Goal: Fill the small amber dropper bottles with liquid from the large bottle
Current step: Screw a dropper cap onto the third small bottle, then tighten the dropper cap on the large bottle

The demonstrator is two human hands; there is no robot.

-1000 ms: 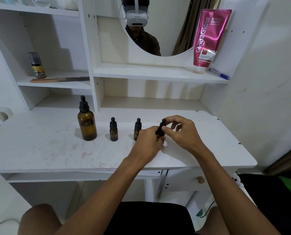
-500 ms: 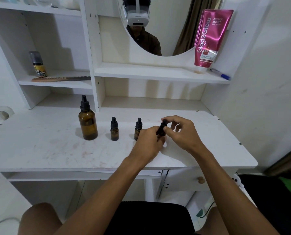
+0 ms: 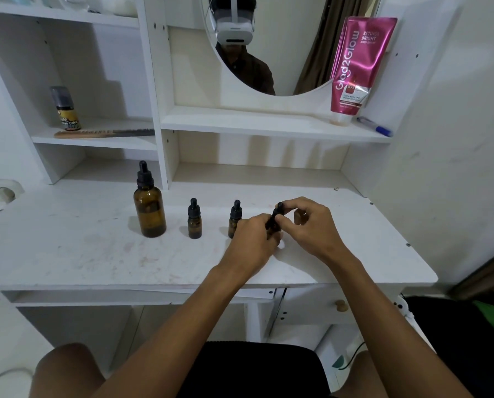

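Hardly anything has moved over the last second: both hands stay at the rightmost small bottle (image 3: 274, 222), which stands on the white surface (image 3: 82, 251). The left hand (image 3: 251, 239) has its fingers curled round the bottle's body, hiding the glass. The right hand (image 3: 312, 228) pinches the black dropper cap (image 3: 279, 209) between thumb and forefinger. I cannot tell whether the cap is loosened. The middle small bottle (image 3: 235, 218) and the left small bottle (image 3: 194, 221) stand upright and capped, apart from each other. The large amber bottle (image 3: 149, 211) stands capped further left. 1 pink tube (image 3: 355, 67) leans on the shelf above.
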